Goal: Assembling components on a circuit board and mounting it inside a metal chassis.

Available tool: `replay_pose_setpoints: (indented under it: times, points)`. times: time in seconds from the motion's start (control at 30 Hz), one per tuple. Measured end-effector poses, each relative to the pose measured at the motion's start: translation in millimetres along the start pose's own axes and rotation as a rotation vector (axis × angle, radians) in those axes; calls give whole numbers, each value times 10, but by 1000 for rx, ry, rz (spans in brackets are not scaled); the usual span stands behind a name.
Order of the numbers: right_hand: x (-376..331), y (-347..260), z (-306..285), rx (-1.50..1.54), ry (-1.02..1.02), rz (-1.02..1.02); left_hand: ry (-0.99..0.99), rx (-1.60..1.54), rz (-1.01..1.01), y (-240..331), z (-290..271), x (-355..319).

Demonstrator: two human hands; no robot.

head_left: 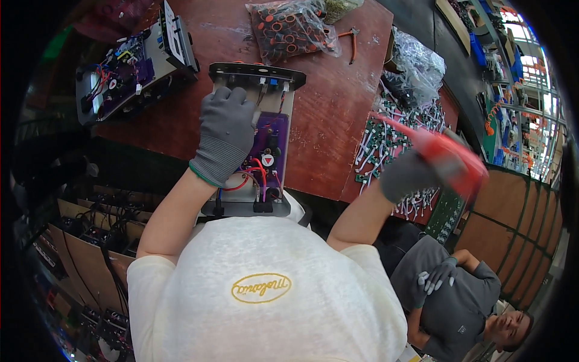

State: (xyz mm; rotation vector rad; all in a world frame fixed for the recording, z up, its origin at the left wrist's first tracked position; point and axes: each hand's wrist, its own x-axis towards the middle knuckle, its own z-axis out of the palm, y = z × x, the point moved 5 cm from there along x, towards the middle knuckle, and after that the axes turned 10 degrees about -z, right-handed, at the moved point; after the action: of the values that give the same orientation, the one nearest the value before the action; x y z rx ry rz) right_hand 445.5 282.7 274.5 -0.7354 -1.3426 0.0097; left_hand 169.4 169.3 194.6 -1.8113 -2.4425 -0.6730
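Observation:
An open metal electronics chassis (283, 107) lies in front of me, with a dark end panel (259, 73) at its far end. Inside it sits a purple circuit board (278, 134) with red wires. My left hand (226, 130), in a grey glove, has its fingers curled down at the chassis's far left part; the fingertips are hidden. On the right, my gloved right hand (407, 175) is closed around a red hand tool (452, 160) with a long thin tip. Motion blurs the tool, so its exact kind is unclear. It is held above small wired boards (377, 145).
A second open chassis (139, 66) stands far left. Bagged black-and-orange parts (286, 33) and orange-handled pliers (351, 45) lie at the table's far side. A clear plastic bag (416, 63) is at right. Cartons (84, 247) stand lower left; a co-worker (446, 289) is lower right.

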Motion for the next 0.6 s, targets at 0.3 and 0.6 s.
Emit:
replay_pose_setpoints:
  times: [0.3, 0.6]
  points:
    - [-84, -312, 611, 640, -42, 578, -3, -44, -12, 5, 49, -44]
    - [-348, -727, 1304, 807, -321, 359, -2, -74, -31, -59, 89, -19]
